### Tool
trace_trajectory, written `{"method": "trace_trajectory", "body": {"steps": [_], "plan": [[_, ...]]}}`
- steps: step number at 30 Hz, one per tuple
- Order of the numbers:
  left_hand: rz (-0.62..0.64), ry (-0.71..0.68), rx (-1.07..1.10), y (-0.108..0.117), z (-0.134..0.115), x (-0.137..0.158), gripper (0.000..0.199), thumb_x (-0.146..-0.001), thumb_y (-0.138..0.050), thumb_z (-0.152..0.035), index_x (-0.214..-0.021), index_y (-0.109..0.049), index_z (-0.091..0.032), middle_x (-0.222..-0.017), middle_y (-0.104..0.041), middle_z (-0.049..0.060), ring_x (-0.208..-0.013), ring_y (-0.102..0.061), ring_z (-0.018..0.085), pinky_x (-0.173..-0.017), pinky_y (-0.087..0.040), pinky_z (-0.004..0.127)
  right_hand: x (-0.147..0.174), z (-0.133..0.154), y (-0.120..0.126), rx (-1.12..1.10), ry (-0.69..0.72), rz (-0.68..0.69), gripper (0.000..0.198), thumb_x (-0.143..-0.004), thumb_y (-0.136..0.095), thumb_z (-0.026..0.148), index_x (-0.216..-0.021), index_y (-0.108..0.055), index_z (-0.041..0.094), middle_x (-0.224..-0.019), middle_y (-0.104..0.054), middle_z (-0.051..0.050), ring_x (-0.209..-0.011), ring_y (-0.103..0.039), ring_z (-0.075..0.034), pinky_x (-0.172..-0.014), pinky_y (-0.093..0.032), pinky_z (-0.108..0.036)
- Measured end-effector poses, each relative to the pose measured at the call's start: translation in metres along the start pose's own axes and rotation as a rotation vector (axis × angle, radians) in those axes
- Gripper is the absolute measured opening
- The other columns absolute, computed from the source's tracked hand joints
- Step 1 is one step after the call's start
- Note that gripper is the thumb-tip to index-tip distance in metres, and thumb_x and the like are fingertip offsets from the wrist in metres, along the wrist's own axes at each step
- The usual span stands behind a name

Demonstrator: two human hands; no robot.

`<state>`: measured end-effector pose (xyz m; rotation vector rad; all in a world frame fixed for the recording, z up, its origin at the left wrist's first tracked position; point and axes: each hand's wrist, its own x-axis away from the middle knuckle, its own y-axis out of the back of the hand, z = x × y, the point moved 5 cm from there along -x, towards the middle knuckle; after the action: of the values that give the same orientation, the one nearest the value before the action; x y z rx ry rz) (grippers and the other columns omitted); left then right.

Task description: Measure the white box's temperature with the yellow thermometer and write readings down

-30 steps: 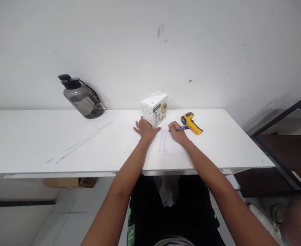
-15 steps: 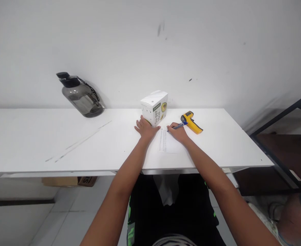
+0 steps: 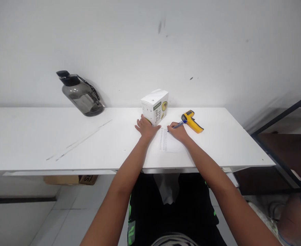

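Observation:
My right hand (image 3: 177, 132) is closed around a blue pen (image 3: 179, 125), its tip down on a sheet of white paper (image 3: 169, 145). Rows of handwriting run over the sheet's left part. My left hand (image 3: 145, 129) has its fingers spread against the lower front of a white box (image 3: 154, 106), thumb pointing toward the paper. The box stands upright and carries avocado pictures and the words "Super Meal". Just beyond my right hand lies a yellow and black infrared thermometer (image 3: 194, 123), close to the pen's upper end.
A grey see-through water bottle (image 3: 82, 97) leans against the wall at the left of the white table (image 3: 89, 147). A black-framed shelf (image 3: 281, 153) stands to the right. Beneath the table is a cardboard box (image 3: 63, 180). Part of another person (image 3: 294, 218) shows at lower right.
The camera view has shifted very slightly. Both hands, the pen, the box and the thermometer keep nearly the same places on the table.

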<state>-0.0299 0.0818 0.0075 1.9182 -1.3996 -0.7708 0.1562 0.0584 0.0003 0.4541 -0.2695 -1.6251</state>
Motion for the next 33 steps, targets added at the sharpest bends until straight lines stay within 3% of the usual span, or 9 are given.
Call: {"method": "trace_trajectory", "body": {"steps": [33], "plan": [[0.024, 0.015, 0.001, 0.0003, -0.0003, -0.0011, 0.119, -0.060, -0.077, -0.052, -0.149, -0.004, -0.019, -0.158, -0.025, 0.019, -0.151, -0.007, 0.036, -0.121, -0.005, 0.058, 0.0013, 0.0023, 0.0018, -0.020, -0.004, -0.027, 0.023, -0.073, -0.059, 0.038, -0.058, -0.055, 0.022, -0.065, -0.062, 0.001, -0.069, -0.055, -0.017, -0.066, -0.041, -0.030]]}}
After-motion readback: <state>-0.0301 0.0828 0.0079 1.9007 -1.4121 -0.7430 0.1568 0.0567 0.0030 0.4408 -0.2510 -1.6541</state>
